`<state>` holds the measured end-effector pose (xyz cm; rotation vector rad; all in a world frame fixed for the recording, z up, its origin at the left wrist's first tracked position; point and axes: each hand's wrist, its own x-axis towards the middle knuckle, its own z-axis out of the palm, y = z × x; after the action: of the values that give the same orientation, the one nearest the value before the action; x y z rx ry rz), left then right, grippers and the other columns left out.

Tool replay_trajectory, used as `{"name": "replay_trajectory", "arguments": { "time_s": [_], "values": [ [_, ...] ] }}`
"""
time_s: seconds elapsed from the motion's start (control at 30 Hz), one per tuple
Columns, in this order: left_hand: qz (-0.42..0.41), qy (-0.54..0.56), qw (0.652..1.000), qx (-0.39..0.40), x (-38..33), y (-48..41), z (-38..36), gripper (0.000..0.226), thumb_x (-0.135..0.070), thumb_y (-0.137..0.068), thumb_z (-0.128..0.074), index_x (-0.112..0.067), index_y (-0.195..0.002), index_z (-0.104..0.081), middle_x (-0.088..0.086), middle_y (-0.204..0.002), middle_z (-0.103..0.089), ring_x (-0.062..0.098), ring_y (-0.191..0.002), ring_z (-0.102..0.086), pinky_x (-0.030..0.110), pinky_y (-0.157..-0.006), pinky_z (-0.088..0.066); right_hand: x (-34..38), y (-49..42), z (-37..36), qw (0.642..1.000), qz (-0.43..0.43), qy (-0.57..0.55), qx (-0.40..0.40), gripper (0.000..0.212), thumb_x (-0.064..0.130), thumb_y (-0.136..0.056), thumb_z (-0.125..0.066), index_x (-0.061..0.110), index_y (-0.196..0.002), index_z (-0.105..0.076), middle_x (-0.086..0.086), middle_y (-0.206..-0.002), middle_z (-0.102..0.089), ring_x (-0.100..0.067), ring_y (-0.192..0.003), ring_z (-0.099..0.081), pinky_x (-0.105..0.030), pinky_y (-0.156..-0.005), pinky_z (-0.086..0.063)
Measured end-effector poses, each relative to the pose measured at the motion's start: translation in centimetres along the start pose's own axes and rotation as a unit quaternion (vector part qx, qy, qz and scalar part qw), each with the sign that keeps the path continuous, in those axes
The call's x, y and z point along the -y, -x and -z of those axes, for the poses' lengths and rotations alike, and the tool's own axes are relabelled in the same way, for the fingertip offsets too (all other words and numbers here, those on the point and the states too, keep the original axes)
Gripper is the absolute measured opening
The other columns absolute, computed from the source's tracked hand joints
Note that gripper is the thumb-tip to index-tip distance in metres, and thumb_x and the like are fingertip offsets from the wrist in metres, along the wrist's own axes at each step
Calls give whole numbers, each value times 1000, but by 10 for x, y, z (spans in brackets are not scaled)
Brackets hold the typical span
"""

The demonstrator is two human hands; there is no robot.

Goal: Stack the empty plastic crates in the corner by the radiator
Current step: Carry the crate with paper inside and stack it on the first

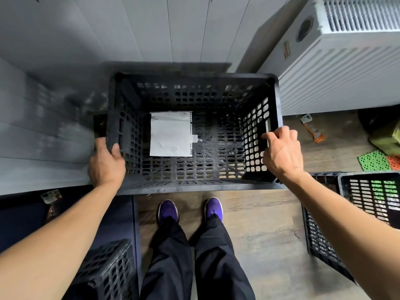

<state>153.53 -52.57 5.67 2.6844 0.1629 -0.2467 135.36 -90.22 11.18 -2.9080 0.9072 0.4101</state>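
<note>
A black perforated plastic crate [194, 187] stands in the corner in front of me, against the grey panelled wall and left of the white radiator [337, 68]. A white sheet of paper [171, 134] lies at the bottom inside it. My left hand [106, 163] grips the crate's left rim, thumb inside. My right hand [281, 150] curls over the right rim near the handle slot. Another black crate [376, 195] sits on the floor at the right, and a third black crate [110, 271] shows at the lower left under my arm.
A cardboard box [279, 40] leans between wall and radiator. Green and orange mesh mats [374, 161] and an orange wrapper [311, 128] lie on the wooden floor at the right. A dark surface [26, 215] is at my left. My purple shoes [190, 211] stand just behind the crate.
</note>
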Motion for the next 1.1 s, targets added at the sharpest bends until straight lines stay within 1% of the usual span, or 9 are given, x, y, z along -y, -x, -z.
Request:
{"name": "replay_trajectory", "arguments": {
  "time_s": [0.23,0.37,0.5,0.63,0.73,0.83,0.93,1.0,1.1],
  "values": [
    [99,-6,995,-20,-19,0,-5,26,-31,-100,-44,-15,-120,-47,20,-111,-65,46,-101,-59,52,-81,-50,6,-2,3,999,-39,-7,6,44,-1,-76,-52,11,-119,-55,-20,-139,-31,-39,-112,-37,-49,-85,-46],
    [150,15,988,-28,-25,0,-10,24,-30,-99,-44,-17,-118,-48,19,-114,-62,45,-103,-58,52,-81,-50,9,-2,4,999,-47,-14,18,42,0,-77,-51,10,-118,-51,-24,-139,-29,-41,-111,-37,-50,-84,-45],
    [202,64,977,-25,-28,-7,-18,21,-28,-97,-45,-20,-116,-50,13,-118,-61,41,-105,-58,52,-90,-49,11,-5,4,997,-52,-48,18,40,-1,-78,-47,9,-117,-47,-23,-138,-27,-41,-107,-36,-51,-81,-46],
    [260,147,954,-34,-34,-12,-21,18,-22,-94,-43,-21,-110,-51,11,-116,-60,36,-108,-54,47,-96,-45,11,-11,2,990,-85,-102,48,50,-1,-79,-46,12,-127,-39,-24,-133,-29,-42,-106,-40,-52,-83,-45],
    [269,191,943,-49,-35,-11,-20,19,-22,-94,-46,-25,-110,-56,11,-113,-61,34,-109,-55,48,-96,-48,7,-17,2,979,-114,-149,74,59,0,-79,-48,14,-135,-36,-23,-131,-31,-38,-111,-38,-51,-90,-45],
    [267,191,943,-55,-33,-7,-15,19,-25,-94,-50,-28,-111,-59,8,-110,-65,35,-109,-56,48,-93,-50,4,-20,10,969,-138,-192,75,59,3,-80,-51,16,-137,-40,-20,-131,-32,-37,-115,-39,-47,-92,-45],
    [263,193,943,-62,-32,-5,-13,17,-27,-94,-53,-29,-108,-62,7,-107,-68,36,-105,-58,46,-92,-50,0,-22,17,970,-128,-194,74,56,8,-83,-54,16,-137,-43,-24,-129,-38,-39,-117,-41,-46,-94,-42],
    [252,185,948,-61,-33,-3,-12,15,-26,-93,-54,-27,-105,-63,7,-106,-69,36,-101,-60,46,-96,-48,-3,-23,21,972,-120,-188,78,55,10,-84,-55,14,-137,-44,-26,-127,-42,-40,-117,-42,-46,-95,-41],
    [251,190,946,-72,-38,-2,-6,19,-23,-93,-57,-25,-109,-66,8,-109,-69,36,-102,-62,46,-98,-48,-5,-24,26,974,-112,-185,69,54,10,-83,-56,11,-136,-44,-26,-126,-44,-39,-114,-44,-47,-95,-42]
  ]
}}
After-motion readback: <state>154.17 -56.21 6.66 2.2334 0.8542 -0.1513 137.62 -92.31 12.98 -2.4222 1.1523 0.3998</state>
